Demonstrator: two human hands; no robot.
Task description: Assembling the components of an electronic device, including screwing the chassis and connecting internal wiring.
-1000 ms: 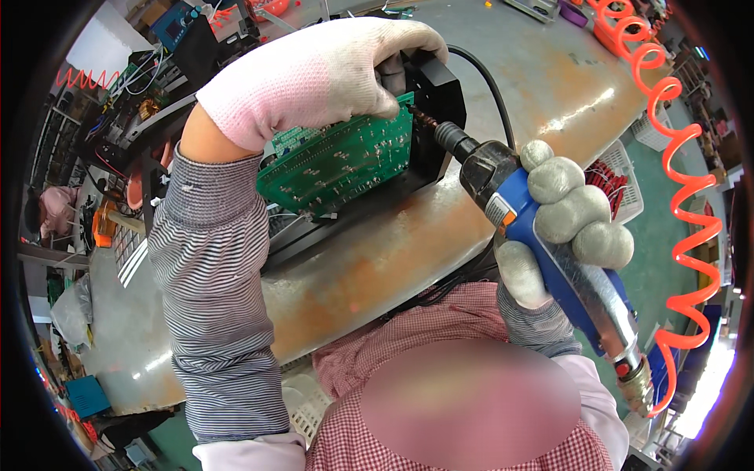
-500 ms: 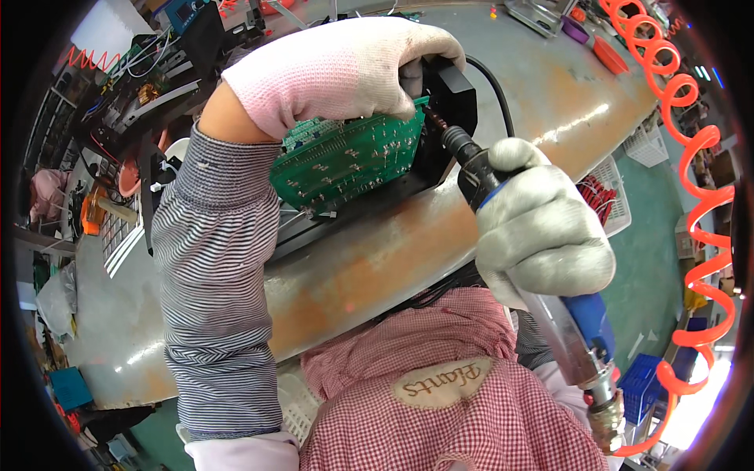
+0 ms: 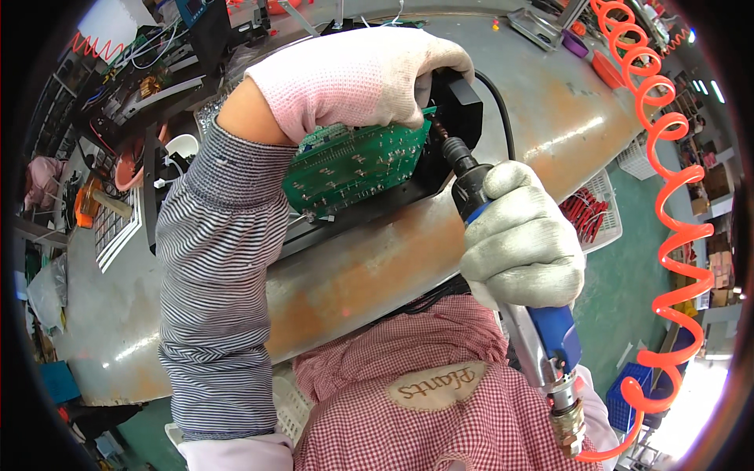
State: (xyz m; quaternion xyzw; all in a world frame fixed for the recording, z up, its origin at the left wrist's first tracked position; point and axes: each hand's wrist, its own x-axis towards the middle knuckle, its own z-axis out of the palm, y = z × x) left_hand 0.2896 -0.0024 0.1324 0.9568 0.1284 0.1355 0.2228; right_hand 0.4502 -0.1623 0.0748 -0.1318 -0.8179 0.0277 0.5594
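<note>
My left hand [image 3: 385,74], in a white and pink knitted glove, reaches over the top of a green circuit board [image 3: 357,169]. Its fingers grip the board's upper right corner beside a black housing [image 3: 463,110]. The board stands tilted, its soldered side toward me. My right hand [image 3: 522,239], in a pale glove, is wrapped round a pneumatic screwdriver [image 3: 559,337] with a blue and silver body. The tool's dark bit points up and left to the board's upper right edge; whether it touches a screw there is too small to tell.
A coiled orange air hose [image 3: 664,306] runs down the right side to the screwdriver's tail. A white basket of red parts [image 3: 616,224] stands past the metal table's [image 3: 353,282] right edge. A black cable [image 3: 503,110] loops behind the housing. A white rack [image 3: 118,235] lies at left.
My right hand and the screwdriver have shifted left, and the tool's tail has swung leftward, so it stands steeper. My left hand keeps its grip; the view has moved slightly.
</note>
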